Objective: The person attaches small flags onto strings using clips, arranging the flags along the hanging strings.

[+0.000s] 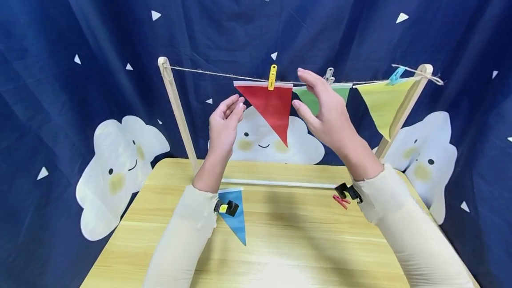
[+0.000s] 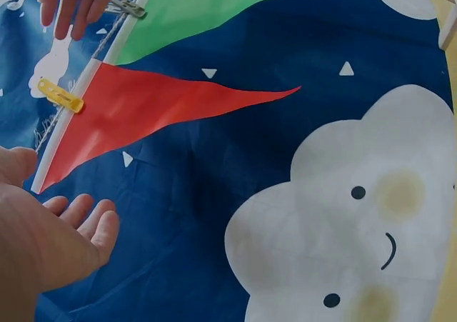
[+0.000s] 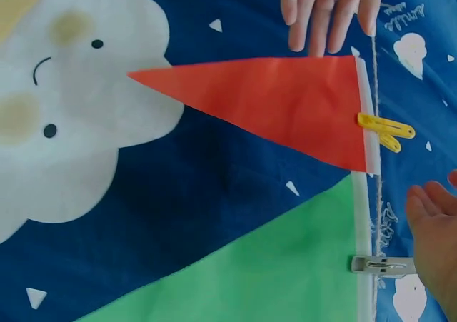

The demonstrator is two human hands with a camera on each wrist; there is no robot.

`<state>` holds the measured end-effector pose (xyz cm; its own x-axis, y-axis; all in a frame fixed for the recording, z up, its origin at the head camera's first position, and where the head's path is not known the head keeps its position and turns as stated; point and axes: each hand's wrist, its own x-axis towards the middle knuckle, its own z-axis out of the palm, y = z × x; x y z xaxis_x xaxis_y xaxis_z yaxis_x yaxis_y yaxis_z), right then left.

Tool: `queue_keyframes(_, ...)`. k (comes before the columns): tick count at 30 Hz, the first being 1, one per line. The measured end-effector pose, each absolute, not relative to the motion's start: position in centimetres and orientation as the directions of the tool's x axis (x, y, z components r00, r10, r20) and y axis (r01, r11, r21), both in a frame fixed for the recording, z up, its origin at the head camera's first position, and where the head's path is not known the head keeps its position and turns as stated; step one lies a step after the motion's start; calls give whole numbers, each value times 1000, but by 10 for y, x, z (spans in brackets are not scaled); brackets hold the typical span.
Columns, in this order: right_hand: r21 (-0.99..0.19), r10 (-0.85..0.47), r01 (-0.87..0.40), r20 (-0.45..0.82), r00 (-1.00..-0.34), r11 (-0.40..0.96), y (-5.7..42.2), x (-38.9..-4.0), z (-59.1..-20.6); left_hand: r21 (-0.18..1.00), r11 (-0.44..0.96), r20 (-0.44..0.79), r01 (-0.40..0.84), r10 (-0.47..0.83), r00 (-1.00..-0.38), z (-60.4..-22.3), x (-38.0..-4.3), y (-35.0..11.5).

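Observation:
A red triangular flag (image 1: pixel 276 108) hangs from a twine line (image 1: pixel 212 73), held by a yellow clothespin (image 1: pixel 272 78). Just off its left corner is my left hand (image 1: pixel 224 123), fingers loosely bent around nothing. My right hand (image 1: pixel 330 112) is raised beyond the flag's right edge, thumb and fingers spread apart with nothing between them. Partly behind that hand hangs a green flag (image 3: pixel 285 265) under a grey clothespin (image 3: pixel 382 265). Farther right, a light blue clothespin (image 1: pixel 396 76) holds a yellow flag (image 1: pixel 382 101) near the post.
The line runs between a left wooden post (image 1: pixel 180 112) and a right wooden post (image 1: pixel 408 106). On the wooden table (image 1: pixel 288 221) lie a blue flag (image 1: pixel 237 221), partly under my left wrist camera, and a red clothespin (image 1: pixel 341 201). A dark blue cloud-print curtain (image 1: pixel 216 17) hangs behind.

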<state>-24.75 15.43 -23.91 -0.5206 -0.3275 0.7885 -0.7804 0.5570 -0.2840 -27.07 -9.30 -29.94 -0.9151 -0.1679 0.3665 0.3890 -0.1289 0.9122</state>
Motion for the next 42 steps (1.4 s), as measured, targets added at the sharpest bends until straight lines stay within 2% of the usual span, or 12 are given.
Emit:
queue_keyframes(9, -274, -326, -791, 800, -503, 547, 168, -237, -268, 886, 45, 464, 461, -80, -882, -316, -255, -104)
queue_keyframes(27, -301, -294, -784, 806, -513, 543, 198, -219, -334, 801, 340, 512, 494, 42, -858, -360, -235, -118)
queue_keyframes(34, -348, -281, -754, 776, -565, 557, 212, -216, -369, 760, 451, 491, 468, 72, -868, -377, -228, -124)
queue_keyframes(42, -380, -274, -689, 716, -642, 617, 226, -219, -409, 689, 576, 426, 440, 169, -889, -402, -226, -129)
